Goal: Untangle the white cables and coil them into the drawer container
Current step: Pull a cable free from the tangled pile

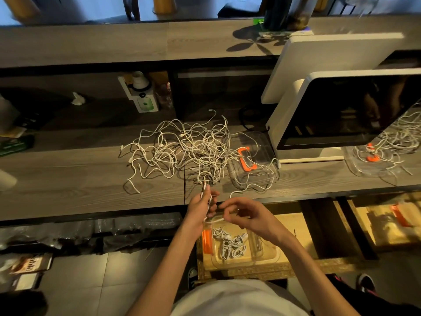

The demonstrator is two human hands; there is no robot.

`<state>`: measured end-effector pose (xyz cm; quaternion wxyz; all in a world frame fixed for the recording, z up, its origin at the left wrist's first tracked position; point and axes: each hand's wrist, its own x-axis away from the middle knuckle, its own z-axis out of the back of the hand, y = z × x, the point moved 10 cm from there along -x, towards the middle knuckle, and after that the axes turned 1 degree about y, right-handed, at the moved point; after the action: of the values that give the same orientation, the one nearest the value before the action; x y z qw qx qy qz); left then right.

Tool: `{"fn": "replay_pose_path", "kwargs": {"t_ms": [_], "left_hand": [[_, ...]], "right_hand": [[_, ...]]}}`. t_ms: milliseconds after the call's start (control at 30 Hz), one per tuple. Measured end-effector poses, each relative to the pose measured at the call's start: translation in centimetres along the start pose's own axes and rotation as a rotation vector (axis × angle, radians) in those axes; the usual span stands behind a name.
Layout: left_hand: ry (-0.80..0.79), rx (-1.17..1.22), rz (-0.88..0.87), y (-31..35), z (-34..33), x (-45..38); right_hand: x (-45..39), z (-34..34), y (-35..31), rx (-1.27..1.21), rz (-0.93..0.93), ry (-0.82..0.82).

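Coiling one white cable [210, 221] between my left hand [201, 207] and pinching right hand [245, 213]; few coils [230, 244] were in the drawer container [271, 254], big tangle [189, 149] remained mid-desk.

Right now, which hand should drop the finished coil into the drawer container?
Probably the right hand: it pinches the loop's free end directly above the drawer container. The left hand grips the cable bundle nearer the counter tangle.

My one head-worn wide-angle camera looks forward and steeply down from close above my hands, taking in the wooden counter [91, 179] and open drawer [296, 226].
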<state>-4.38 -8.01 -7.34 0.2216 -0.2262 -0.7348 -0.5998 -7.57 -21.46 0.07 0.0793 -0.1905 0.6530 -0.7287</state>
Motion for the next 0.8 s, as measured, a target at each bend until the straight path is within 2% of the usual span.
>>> {"fn": "replay_pose_path", "kwargs": {"t_ms": [67,200,300,367,600,700,800], "left_hand": [[-0.085,-0.040,0.064,-0.7,-0.9,0.4],[-0.293,0.029,0.163,-1.4,-3.2,1.5],[-0.479,0.001,0.161,-1.3,-5.0,2.5],[-0.538,-0.013,0.150,-1.3,-5.4,2.9],[-0.605,-0.097,0.097,-0.9,-5.4,3.8],[-0.536,-0.072,0.058,-0.4,-4.7,3.3],[-0.378,0.009,-0.032,0.6,-3.0,2.1]], "right_hand": [[-0.6,1.1,0.0,-0.041,0.002,0.115],[-1.3,2.8,0.3,-0.029,0.004,0.276],[-1.5,3.5,0.3,-0.034,0.014,0.330],[-1.5,3.6,0.2,-0.015,0.028,0.338],[-1.5,4.0,0.5,-0.004,0.034,0.296],[-1.3,5.0,0.8,0.069,0.026,0.316],[-0.5,5.9,0.9,0.153,0.018,0.336]]}}
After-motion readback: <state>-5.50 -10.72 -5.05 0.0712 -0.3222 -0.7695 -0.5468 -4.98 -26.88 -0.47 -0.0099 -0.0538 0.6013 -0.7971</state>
